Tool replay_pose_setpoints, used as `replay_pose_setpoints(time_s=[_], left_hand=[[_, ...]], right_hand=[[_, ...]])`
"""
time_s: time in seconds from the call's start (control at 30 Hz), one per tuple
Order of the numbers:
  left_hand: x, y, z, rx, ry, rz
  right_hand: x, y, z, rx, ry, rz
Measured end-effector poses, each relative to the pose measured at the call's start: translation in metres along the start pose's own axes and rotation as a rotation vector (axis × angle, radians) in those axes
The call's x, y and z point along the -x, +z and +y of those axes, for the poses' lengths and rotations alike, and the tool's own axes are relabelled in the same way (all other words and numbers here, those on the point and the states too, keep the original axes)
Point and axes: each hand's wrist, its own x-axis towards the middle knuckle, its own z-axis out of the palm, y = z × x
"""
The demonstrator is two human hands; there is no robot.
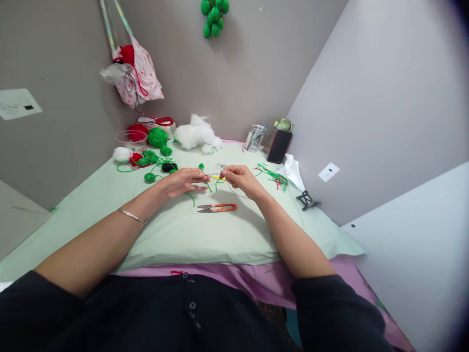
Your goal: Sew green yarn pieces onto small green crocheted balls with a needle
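Between my two hands runs a thin dark strand [213, 174], thread or fine wire; I cannot tell which. My left hand [183, 182] pinches one end of it at the fingertips, its lower fingers loosely apart. With thumb and forefinger pressed together, my right hand [240, 179] grips the strand's other part, and a loose length curves down below that hand. Just behind the fingertips shows a yellow stick-like tool [219, 178], partly hidden. Short green yarn pieces [219, 183] lie beneath. Orange-handled thread snips [217, 208] rest on the cloth nearer to me.
Green yarn balls [157, 137], a clear tub [126, 138] and white stuffing [197, 134] stand at the back left. A cup [254, 138], a phone [279, 146], yarn scraps [277, 179] and a black claw clip [308, 200] are on the right. Walls enclose the table.
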Motion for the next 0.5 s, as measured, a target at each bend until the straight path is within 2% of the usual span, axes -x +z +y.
replay_pose_setpoints(time_s=[0.27, 0.4, 0.5], left_hand=[[-0.002, -0.002, -0.001, 0.011, 0.01, -0.025], [-0.003, -0.001, -0.001, 0.064, 0.021, -0.044], [-0.002, 0.002, 0.0, 0.066, 0.035, -0.015]], right_hand=[[0.0, 0.001, 0.001, 0.035, -0.004, -0.005], [0.0, 0.008, 0.005, 0.191, -0.076, -0.005], [0.003, 0.017, 0.005, 0.386, -0.178, -0.028]])
